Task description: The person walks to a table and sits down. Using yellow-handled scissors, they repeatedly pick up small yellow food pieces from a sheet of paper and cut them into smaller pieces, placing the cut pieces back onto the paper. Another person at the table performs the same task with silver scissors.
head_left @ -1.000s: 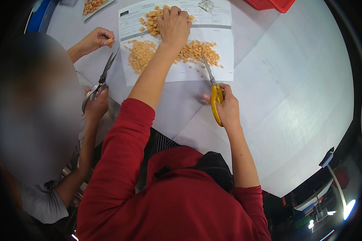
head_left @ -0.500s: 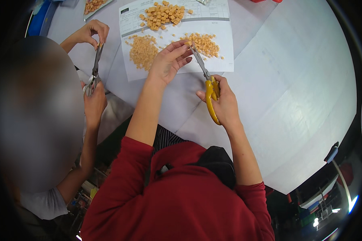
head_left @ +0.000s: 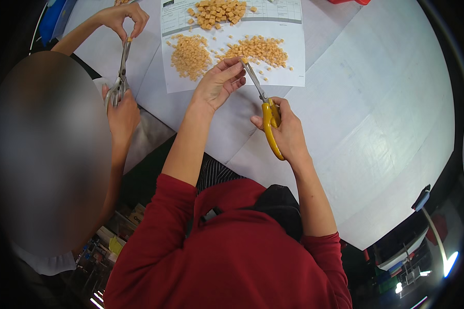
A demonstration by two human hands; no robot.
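Note:
My left hand (head_left: 219, 85) pinches a small orange-tan cube (head_left: 244, 61) between thumb and fingertips. In my right hand (head_left: 287, 127) is a pair of scissors (head_left: 266, 110) with yellow handles and grey blades. The blade tips point away from me and meet the cube at my left fingertips. Just beyond my hands, a printed paper sheet (head_left: 232, 82) bears three piles: larger cubes (head_left: 219, 13) at the far side, fine bits (head_left: 189, 55) on the left and small cubes (head_left: 263, 50) on the right.
To my left a co-worker's hand (head_left: 123, 18) pinches a small piece at the tips of metal scissors (head_left: 119, 85), held in the other hand (head_left: 123, 118). A blue container (head_left: 56, 20) stands at the far left, a red object (head_left: 348, 1) at the far edge. The pale tabletop (head_left: 376, 129) extends right.
The sheet and its piles appear slightly farther up and right in the picture. My left hand and the blade tips sit slightly lower in view. The co-worker's hands have shifted a little.

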